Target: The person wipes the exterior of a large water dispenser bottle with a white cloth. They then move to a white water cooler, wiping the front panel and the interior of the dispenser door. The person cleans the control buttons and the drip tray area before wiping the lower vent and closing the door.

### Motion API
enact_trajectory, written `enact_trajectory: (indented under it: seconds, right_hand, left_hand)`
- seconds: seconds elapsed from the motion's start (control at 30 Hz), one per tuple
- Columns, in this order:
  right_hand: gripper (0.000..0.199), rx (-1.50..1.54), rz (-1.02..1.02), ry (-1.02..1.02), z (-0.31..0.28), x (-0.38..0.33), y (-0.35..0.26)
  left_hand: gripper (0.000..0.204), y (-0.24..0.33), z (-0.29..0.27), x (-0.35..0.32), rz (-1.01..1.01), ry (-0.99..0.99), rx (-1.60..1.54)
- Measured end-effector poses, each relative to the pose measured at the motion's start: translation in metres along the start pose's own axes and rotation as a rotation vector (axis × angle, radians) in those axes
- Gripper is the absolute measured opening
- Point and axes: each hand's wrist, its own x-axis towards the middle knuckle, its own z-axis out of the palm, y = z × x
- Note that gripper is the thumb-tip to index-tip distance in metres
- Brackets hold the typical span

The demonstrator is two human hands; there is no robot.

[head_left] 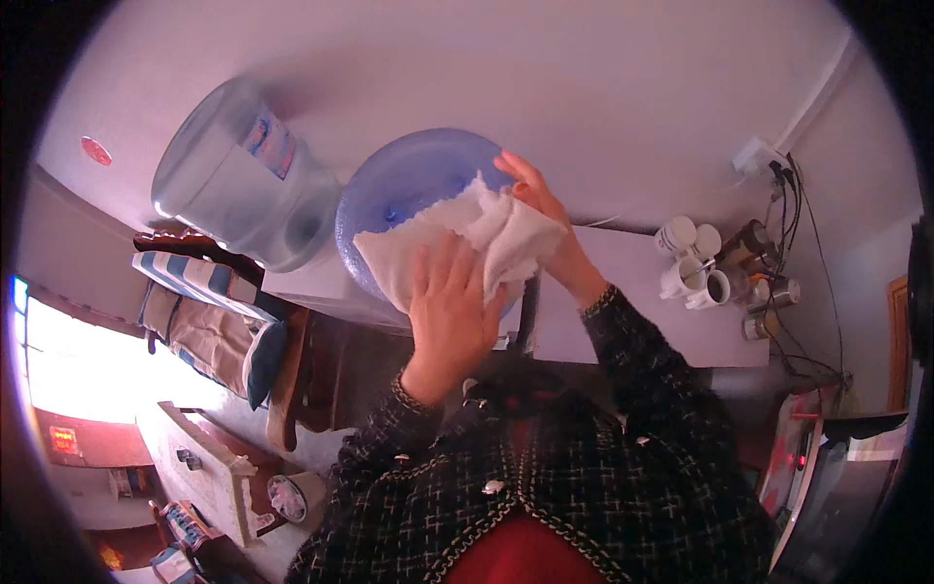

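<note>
A round blue translucent water jug (409,175) stands in front of me, close to the wall, seen from above. A white cloth (409,248) with a ragged edge is draped over its near side and bunched up toward the right. My left hand (452,307) lies on the cloth with its fingers stretched out and a little apart. At the jug's right side, my right hand (545,214) has bent fingers around the bunched part of the cloth. Its upper fingertips are by the jug's rim. The jug's lower part is hidden by the cloth and my hands.
A large clear water bottle (229,185) stands to the left. At the right, several white mugs (681,277) and jars sit on a white tabletop (623,302). Black cables (793,204) hang from a wall socket. A wooden chair with cushions (209,321) and a bin (297,498) are at lower left.
</note>
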Motion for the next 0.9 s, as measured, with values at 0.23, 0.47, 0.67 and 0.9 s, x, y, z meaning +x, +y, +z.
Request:
enact_trajectory:
  seconds: [0.23, 0.47, 0.67, 0.9]
  right_hand:
    - [0.058, 0.693, 0.216, 0.402, -0.009, -0.115, 0.035]
    - [0.052, 1.042, 0.456, 0.318, -0.026, -0.211, 0.024]
    - [0.052, 0.911, 0.299, 0.272, -0.056, -0.182, 0.041]
    - [0.043, 0.793, 0.682, 0.347, 0.016, -0.106, 0.087]
  left_hand:
    - [0.051, 0.039, 0.024, -0.009, 0.079, -0.055, -0.137]
    - [0.06, 0.081, 0.081, -0.022, 0.183, -0.323, -0.453]
    - [0.033, 0.06, 0.024, 0.012, 0.246, 0.025, -0.453]
    - [0.034, -0.042, -0.012, 0.034, -0.1, 0.135, 0.185]
